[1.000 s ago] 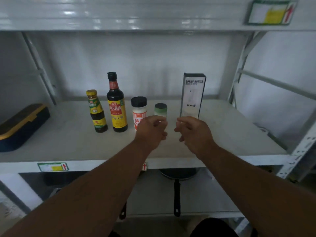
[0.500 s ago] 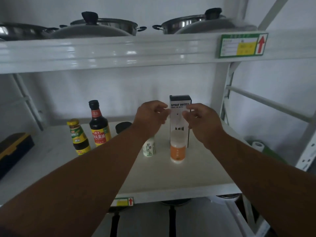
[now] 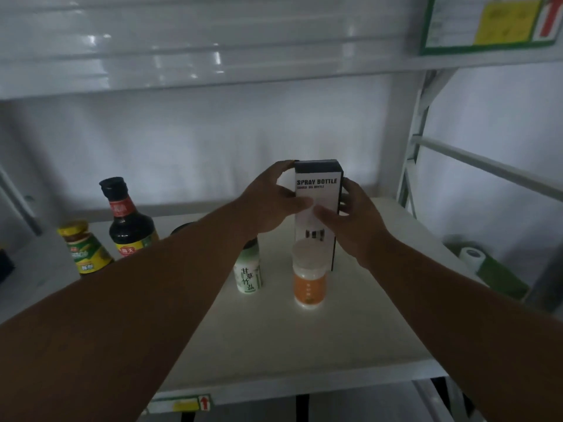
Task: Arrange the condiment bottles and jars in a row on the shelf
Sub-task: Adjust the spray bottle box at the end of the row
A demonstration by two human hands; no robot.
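A tall white spray bottle box (image 3: 316, 190) with a black top stands upright at the back middle of the white shelf (image 3: 304, 339). My left hand (image 3: 271, 202) grips its left side and my right hand (image 3: 350, 217) its right side. In front of the box stands an orange jar (image 3: 308, 284) with a clear lid. Left of it is a small green-and-white salt bottle (image 3: 248, 274). Further left stand a dark soy sauce bottle (image 3: 126, 220) and a yellow-capped bottle (image 3: 83, 246). A black jar lid (image 3: 179, 229) peeks out behind my left forearm.
The shelf above (image 3: 213, 47) hangs low over the bottles and carries a green-and-yellow label (image 3: 493, 22). A grey upright post (image 3: 414, 147) and crossbars bound the right side. A white roll (image 3: 472, 257) lies beyond the shelf's right edge.
Both hands have gone from hovering near the box's top to closing on its two sides. The view has moved closer and the pots on the upper shelf are out of sight.
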